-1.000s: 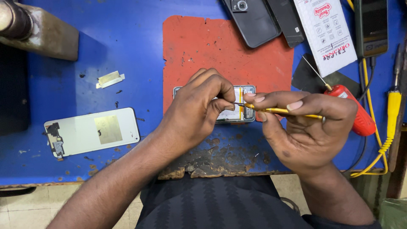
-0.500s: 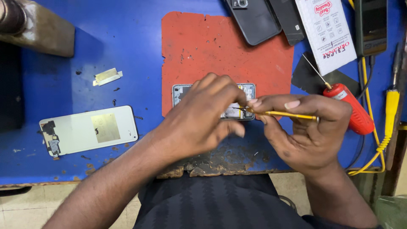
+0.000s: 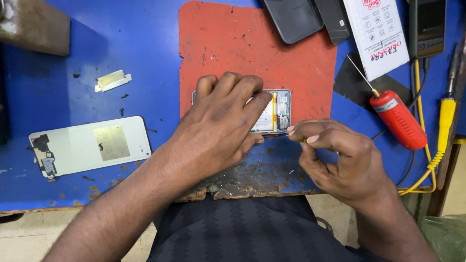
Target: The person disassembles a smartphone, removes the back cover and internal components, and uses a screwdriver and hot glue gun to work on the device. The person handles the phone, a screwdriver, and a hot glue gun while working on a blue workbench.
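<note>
An opened phone (image 3: 279, 111) with its insides showing lies on a red mat (image 3: 252, 48) on the blue bench. My left hand (image 3: 218, 126) lies flat over most of the phone and holds it down, fingertips reaching its right part. At the phone's lower right corner my right hand (image 3: 340, 165) has thumb and fingers pinched on a thin yellow tool, which the fingers almost entirely hide.
A white phone back cover (image 3: 90, 145) lies at the left, with a small metal strip (image 3: 112, 80) above it. To the right lie a red needle-tipped tool (image 3: 398, 119), a yellow-handled tool (image 3: 446, 116) and yellow cable. Dark phones (image 3: 293, 19) and a white packet (image 3: 376, 34) sit at the back.
My left hand has spread flatter over the phone. My right hand has curled and dropped to the phone's lower right corner, so the yellow tool is now mostly hidden.
</note>
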